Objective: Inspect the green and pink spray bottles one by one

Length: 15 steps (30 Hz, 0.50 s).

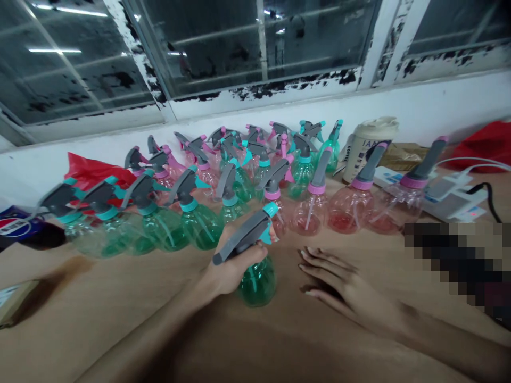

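My left hand (pixel 235 266) is wrapped round the neck of a green spray bottle (pixel 257 284) with a grey and teal trigger head. The bottle is at the middle of the table, in front of the others, with green liquid inside. To its right my right hand (pixel 335 276) lies on the tabletop, fingers stretched out and holding nothing. Beyond both hands stand rows of spray bottles, among them a green one with a teal collar (pixel 202 226) and a pink one with a pink collar (pixel 349 210). Their grey heads point various ways.
A cola bottle (pixel 35 231) lies at the left, with a small box (pixel 18 303) nearer me. Red plastic (pixel 93 173) sits behind the bottles. At the right are a paper coffee cup (pixel 365 149), a white power strip (pixel 451 199) with cables, and more red plastic (pixel 485 149).
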{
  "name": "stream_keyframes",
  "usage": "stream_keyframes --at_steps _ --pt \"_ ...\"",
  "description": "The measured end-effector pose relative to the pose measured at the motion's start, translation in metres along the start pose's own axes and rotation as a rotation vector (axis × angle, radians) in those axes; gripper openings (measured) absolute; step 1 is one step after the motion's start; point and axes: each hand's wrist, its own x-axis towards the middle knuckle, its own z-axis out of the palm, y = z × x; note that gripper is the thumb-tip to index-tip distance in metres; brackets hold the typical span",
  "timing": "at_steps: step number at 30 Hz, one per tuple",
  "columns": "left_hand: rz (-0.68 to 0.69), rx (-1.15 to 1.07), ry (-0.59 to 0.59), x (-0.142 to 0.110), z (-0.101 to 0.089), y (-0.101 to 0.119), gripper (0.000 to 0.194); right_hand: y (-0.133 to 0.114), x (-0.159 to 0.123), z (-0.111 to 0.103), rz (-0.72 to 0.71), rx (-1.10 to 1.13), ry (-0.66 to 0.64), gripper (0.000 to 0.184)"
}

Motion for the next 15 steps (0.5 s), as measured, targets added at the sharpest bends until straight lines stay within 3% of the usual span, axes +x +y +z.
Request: stream_keyframes --at_steps 9,15 --pt "0.197 -0.231 -0.104 0.002 0.005 0.005 0.026 -0.026 0.036 0.01 -0.089 0.011 -0.106 0.04" --pt "0.167 -0.128 -0.071 0.001 0.004 -0.001 0.018 -0.024 0.037 0.008 -0.091 0.02 -0.103 0.039"
